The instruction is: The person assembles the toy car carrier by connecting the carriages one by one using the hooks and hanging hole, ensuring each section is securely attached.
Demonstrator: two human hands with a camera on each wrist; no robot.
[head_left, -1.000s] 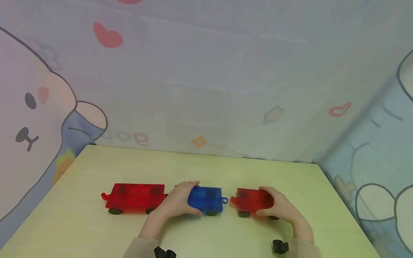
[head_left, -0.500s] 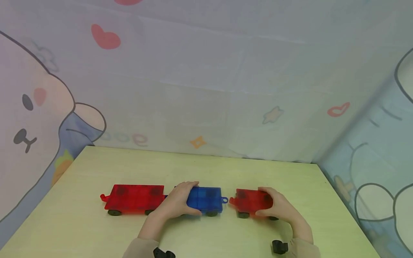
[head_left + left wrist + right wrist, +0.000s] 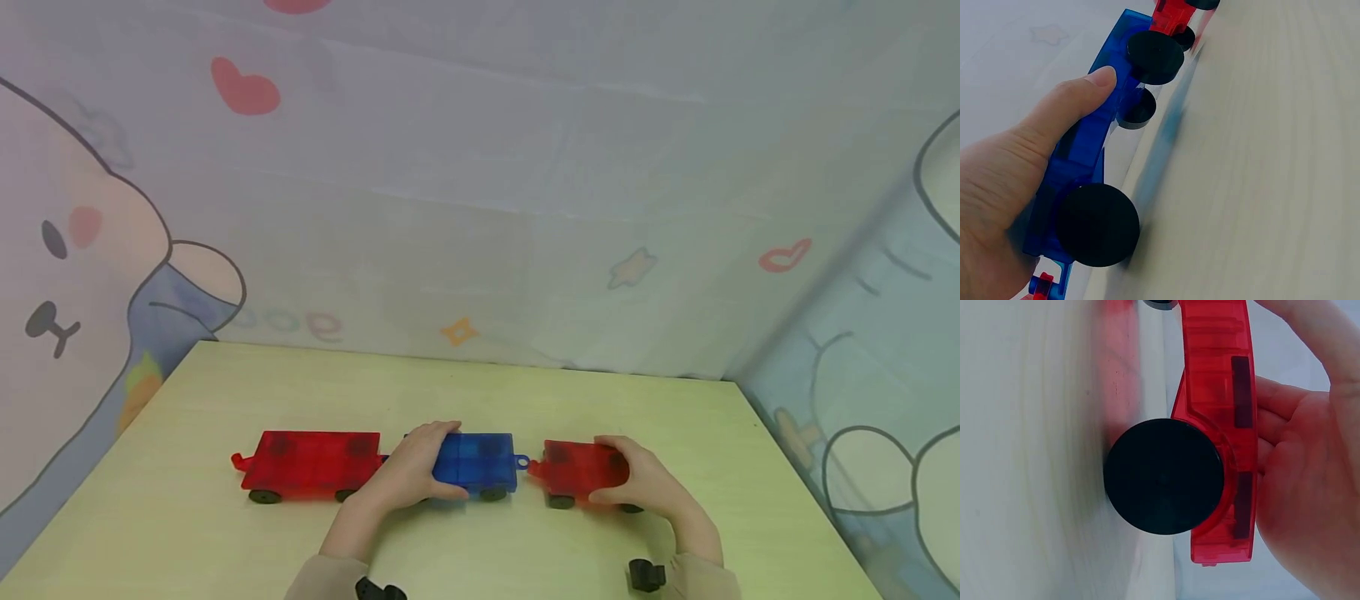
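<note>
My left hand [image 3: 408, 467] grips a see-through blue toy train car [image 3: 476, 462], its thumb along the near side. The car's wheels stand on or close to the table. My right hand [image 3: 652, 479] holds a short red toy train car [image 3: 577, 467] by its right end, thumb in front. The red hook [image 3: 535, 468] on that car reaches the blue car's ring [image 3: 522, 462]; whether it sits inside is unclear. A longer red train car [image 3: 313, 462] stands left of the blue one. In the left wrist view, red and blue coupling parts [image 3: 1042, 285] meet at the blue car's end.
A pale wooden table [image 3: 465, 392] lies under the cars. Behind it hangs a printed cloth backdrop [image 3: 480, 208] that also covers both sides. Black wrist cameras are strapped near both beige sleeves [image 3: 330, 577].
The right hand has slid the short red car a little to the left, closing the small gap to the blue car's ring. The left hand stays in place. The view shifts slightly.
</note>
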